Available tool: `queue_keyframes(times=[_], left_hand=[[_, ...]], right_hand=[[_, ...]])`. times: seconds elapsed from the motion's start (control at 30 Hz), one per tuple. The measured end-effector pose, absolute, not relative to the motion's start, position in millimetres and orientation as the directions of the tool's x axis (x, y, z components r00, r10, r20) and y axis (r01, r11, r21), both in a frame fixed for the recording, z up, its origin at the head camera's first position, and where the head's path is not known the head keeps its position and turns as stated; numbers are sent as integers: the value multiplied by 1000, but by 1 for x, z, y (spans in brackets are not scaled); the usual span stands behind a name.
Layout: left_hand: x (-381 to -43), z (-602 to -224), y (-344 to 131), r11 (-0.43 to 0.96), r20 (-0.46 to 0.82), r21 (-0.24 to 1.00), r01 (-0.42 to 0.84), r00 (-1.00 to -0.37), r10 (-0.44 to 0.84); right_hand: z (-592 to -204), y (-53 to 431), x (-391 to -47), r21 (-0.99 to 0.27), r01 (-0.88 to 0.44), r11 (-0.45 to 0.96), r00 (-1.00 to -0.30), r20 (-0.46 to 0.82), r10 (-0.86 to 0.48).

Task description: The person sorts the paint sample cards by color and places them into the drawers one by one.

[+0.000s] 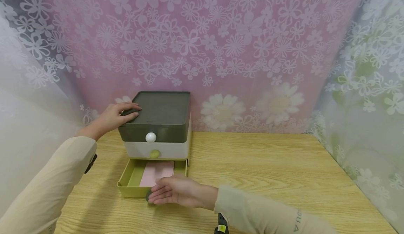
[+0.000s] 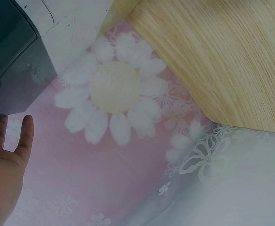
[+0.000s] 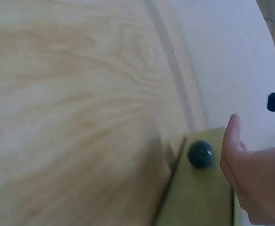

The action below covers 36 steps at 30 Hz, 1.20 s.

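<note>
A small drawer cabinet has a dark grey top (image 1: 164,106), a white middle drawer (image 1: 139,150) and a green bottom drawer (image 1: 126,192) that is pulled out. Inside the green drawer lies a pink rectangular pad (image 1: 157,171). My left hand (image 1: 113,118) rests on the left edge of the dark top, and its fingers meet that edge in the left wrist view. Just in front of the green drawer, my right hand (image 1: 183,192) has its fingers extended, overlapping the dark round knob (image 3: 200,154). In the right wrist view that knob stands apart from the hand.
The cabinet stands at the left on a wood-grain table (image 1: 252,167). A pink flowered curtain (image 1: 205,52) hangs close behind it, with pale flowered sheets on both sides. A white knob (image 1: 150,137) and a green knob (image 1: 154,153) stick out from the upper drawers.
</note>
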<state>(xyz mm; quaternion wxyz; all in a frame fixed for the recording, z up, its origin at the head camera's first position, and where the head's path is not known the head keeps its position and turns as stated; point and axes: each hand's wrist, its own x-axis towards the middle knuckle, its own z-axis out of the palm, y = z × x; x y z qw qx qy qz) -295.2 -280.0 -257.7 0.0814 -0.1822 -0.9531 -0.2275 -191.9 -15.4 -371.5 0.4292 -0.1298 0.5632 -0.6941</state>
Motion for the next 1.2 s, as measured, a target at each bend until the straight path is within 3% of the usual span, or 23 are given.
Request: queue_keyframes(times=[0.17,0.27,0.47,0.77,1.2], left_hand=[[-296,-257,-280,831,247,398,389,-918,311],[-297,-258,-280,831,253,392,394,-915,314],[-297,-258,-280,824,258,402,399,-913,316],[-296,-258,-280,825,230,418,381,-923,310],[-295,-258,-279,825,240,410,389,-918,314]], right_hand=[[-387,-17,-183,-841,540,36,-528,-372,-763],[-396,-20,-179,-804,594,29,-522,-413,-746],[-411,-29,-175,-727,685,-46,-542,-467,-699],[-423,-42,-173,-723,673,-156,-619,-435,-653],[-427,-44,-176,-734,662,-153,-629,-432,-646]])
